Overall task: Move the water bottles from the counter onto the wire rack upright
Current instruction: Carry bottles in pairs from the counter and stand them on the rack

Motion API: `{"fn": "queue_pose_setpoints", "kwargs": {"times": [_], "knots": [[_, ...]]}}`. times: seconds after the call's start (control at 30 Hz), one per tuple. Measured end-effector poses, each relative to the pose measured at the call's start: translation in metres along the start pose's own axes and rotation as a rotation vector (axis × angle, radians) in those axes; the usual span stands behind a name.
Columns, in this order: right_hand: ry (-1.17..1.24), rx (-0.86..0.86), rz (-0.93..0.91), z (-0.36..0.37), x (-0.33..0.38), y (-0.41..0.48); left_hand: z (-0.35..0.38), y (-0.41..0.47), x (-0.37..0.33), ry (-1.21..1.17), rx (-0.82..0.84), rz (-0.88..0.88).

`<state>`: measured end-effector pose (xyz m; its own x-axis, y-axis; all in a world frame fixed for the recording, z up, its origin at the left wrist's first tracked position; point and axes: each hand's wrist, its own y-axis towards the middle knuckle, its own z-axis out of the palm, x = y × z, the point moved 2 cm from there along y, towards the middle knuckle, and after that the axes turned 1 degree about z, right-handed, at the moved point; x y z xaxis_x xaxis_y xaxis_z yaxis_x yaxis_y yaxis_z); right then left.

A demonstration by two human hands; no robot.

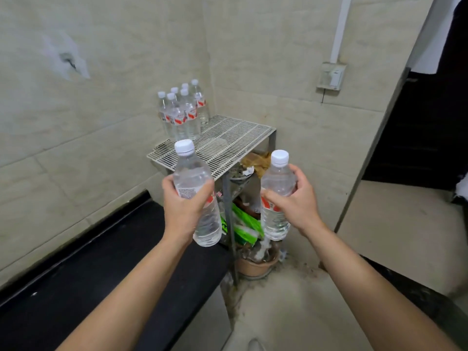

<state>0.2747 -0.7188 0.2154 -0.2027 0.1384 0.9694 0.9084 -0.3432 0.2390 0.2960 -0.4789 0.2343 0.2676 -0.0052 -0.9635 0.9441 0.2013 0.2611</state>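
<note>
I hold two clear water bottles with white caps and red-and-white labels, both upright in the air in front of the wire rack (228,143). My left hand (182,209) grips the left bottle (195,178) around its middle. My right hand (296,198) grips the right bottle (277,181) the same way. Several more bottles (182,115) stand upright, bunched in the rack's back left corner against the wall. The black counter (106,269) lies below my left arm, with no bottles visible on it.
Tiled walls close the corner behind and left of the rack. Under the rack sit green packaging (245,226), a clay pot (253,267) and other clutter. A wall switch box (331,76) hangs at the right, and a dark doorway (425,122) opens beyond.
</note>
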Motion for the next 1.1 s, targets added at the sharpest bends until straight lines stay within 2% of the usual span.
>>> {"fn": "queue_pose_setpoints", "kwargs": {"times": [0.2, 0.37, 0.47, 0.63, 0.73, 0.93, 1.1], "knots": [[-0.083, 0.054, -0.001, 0.006, -0.034, 0.133, 0.068, 0.1, 0.042, -0.041, -0.081, 0.066], [-0.172, 0.081, -0.023, 0.019, -0.029, 0.248, 0.119, 0.202, 0.054, -0.018, -0.121, 0.101], [-0.158, 0.08, -0.024, 0.026, -0.028, 0.308, 0.137, 0.25, 0.058, 0.062, -0.104, 0.108], [-0.129, 0.115, -0.063, 0.054, -0.038, 0.387, 0.149, 0.307, 0.074, 0.339, -0.084, 0.129], [-0.112, 0.198, -0.076, 0.08, -0.056, 0.431, 0.155, 0.334, 0.095, 0.387, -0.109, 0.087], [-0.049, 0.47, -0.087, 0.138, -0.097, 0.514, 0.172, 0.387, 0.117, 0.396, -0.233, 0.011], [0.044, 0.674, -0.102, 0.175, -0.116, 0.574, 0.182, 0.423, 0.131, 0.386, -0.281, -0.133]]}}
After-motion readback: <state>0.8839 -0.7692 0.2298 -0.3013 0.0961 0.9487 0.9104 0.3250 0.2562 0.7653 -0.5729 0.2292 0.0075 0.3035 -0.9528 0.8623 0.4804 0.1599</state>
